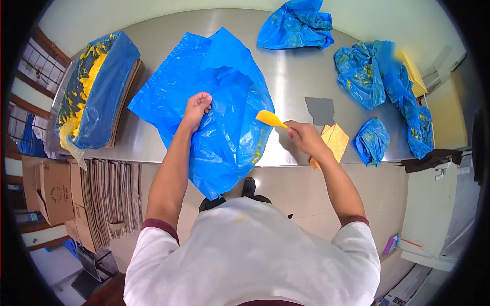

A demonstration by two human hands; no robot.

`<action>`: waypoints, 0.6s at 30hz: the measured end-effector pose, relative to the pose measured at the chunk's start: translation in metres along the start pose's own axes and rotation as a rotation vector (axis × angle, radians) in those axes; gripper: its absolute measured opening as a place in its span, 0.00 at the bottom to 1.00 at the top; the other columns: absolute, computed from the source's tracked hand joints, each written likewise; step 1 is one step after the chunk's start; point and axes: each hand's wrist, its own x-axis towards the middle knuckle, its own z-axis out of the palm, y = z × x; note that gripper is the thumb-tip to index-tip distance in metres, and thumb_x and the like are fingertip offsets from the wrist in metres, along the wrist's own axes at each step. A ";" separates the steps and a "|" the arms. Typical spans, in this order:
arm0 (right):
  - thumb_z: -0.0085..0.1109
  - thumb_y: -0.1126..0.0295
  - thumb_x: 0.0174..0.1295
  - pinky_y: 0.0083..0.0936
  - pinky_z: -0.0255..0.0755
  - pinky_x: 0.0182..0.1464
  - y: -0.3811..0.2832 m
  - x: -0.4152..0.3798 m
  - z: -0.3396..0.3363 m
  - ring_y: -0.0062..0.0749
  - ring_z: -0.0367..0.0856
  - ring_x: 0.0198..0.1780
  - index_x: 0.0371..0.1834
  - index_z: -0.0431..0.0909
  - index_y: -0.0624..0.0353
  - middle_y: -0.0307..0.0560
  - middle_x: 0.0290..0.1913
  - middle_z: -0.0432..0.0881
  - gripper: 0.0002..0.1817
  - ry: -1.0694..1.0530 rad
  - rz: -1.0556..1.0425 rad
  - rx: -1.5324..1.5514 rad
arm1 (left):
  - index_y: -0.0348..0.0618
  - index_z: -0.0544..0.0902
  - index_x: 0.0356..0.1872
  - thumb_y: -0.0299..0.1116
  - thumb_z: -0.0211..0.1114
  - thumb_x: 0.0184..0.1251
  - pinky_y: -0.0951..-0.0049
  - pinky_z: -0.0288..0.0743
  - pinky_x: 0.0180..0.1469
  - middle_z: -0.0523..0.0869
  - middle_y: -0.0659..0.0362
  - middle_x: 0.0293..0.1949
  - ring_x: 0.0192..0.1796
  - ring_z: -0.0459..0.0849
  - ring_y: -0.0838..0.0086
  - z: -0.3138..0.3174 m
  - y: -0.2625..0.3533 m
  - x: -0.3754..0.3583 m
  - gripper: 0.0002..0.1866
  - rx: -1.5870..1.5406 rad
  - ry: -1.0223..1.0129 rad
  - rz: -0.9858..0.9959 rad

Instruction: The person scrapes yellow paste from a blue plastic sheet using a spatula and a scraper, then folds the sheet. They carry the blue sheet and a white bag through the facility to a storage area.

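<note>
My left hand (198,110) is closed on a large blue plastic bag (219,137), which spreads over the steel table and hangs past its front edge. Yellow smears show on the bag's right side. In my right hand (305,136) is a yellow spatula (270,119), its blade at the right edge of the bag. Close by my right hand lie a folded yellow cloth (334,142) and a flat grey scraper (320,110).
A blue-lined box (109,94) with yellow paste stands at the table's left. Crumpled, smeared blue bags lie at the back (296,25) and right (361,74). Flattened cardboard (112,196) stands below left. The steel table (168,20) meets a wall behind.
</note>
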 end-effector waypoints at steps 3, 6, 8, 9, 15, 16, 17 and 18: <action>0.50 0.64 0.67 0.46 0.72 0.37 0.019 0.010 0.007 0.56 0.80 0.33 0.46 0.77 0.54 0.56 0.27 0.81 0.11 -0.020 0.025 -0.131 | 0.42 0.80 0.35 0.33 0.60 0.69 0.84 0.66 0.34 0.78 0.68 0.27 0.29 0.74 0.85 0.004 0.011 -0.006 0.06 0.142 0.032 0.021; 0.47 0.60 0.69 0.46 0.72 0.36 0.028 0.017 0.018 0.54 0.80 0.33 0.41 0.76 0.55 0.53 0.28 0.82 0.12 -0.008 -0.045 -0.283 | 0.41 0.79 0.41 0.37 0.60 0.70 0.81 0.68 0.38 0.81 0.64 0.32 0.33 0.75 0.82 0.025 0.032 -0.012 0.10 0.133 0.068 0.082; 0.45 0.58 0.69 0.46 0.72 0.36 0.028 0.018 0.021 0.54 0.80 0.32 0.38 0.74 0.55 0.53 0.28 0.82 0.13 0.015 -0.103 -0.332 | 0.40 0.78 0.45 0.39 0.59 0.70 0.79 0.70 0.41 0.82 0.61 0.36 0.37 0.76 0.80 0.048 0.051 -0.021 0.13 -0.024 0.111 0.091; 0.45 0.59 0.69 0.46 0.73 0.36 0.027 0.018 0.020 0.53 0.80 0.32 0.37 0.74 0.55 0.52 0.28 0.82 0.13 0.010 -0.110 -0.335 | 0.40 0.78 0.47 0.41 0.60 0.70 0.77 0.70 0.43 0.82 0.60 0.38 0.39 0.77 0.79 0.059 0.051 -0.024 0.15 -0.028 0.132 0.092; 0.46 0.61 0.68 0.44 0.74 0.34 0.025 0.012 0.024 0.51 0.81 0.31 0.36 0.73 0.56 0.52 0.29 0.81 0.11 0.005 -0.191 -0.350 | 0.35 0.75 0.52 0.48 0.67 0.61 0.70 0.71 0.53 0.82 0.53 0.43 0.48 0.79 0.71 0.117 0.041 -0.040 0.28 0.154 0.095 -0.041; 0.46 0.62 0.68 0.44 0.74 0.34 0.022 0.011 0.025 0.51 0.81 0.31 0.36 0.73 0.56 0.52 0.29 0.81 0.11 0.001 -0.196 -0.355 | 0.34 0.75 0.51 0.48 0.68 0.60 0.70 0.71 0.52 0.82 0.53 0.43 0.48 0.79 0.70 0.121 0.033 -0.037 0.28 0.202 0.059 -0.097; 0.46 0.62 0.68 0.43 0.74 0.33 0.020 0.009 0.026 0.51 0.81 0.31 0.36 0.73 0.56 0.52 0.29 0.81 0.10 -0.005 -0.202 -0.360 | 0.33 0.75 0.51 0.48 0.69 0.59 0.71 0.72 0.52 0.82 0.52 0.43 0.48 0.79 0.70 0.123 0.020 -0.031 0.29 0.247 0.025 -0.155; 0.47 0.62 0.68 0.43 0.74 0.32 0.020 0.007 0.028 0.50 0.81 0.30 0.35 0.73 0.56 0.51 0.28 0.81 0.10 0.006 -0.215 -0.365 | 0.32 0.75 0.50 0.48 0.70 0.58 0.71 0.72 0.51 0.82 0.52 0.43 0.48 0.80 0.70 0.128 0.018 -0.031 0.29 0.292 -0.009 -0.214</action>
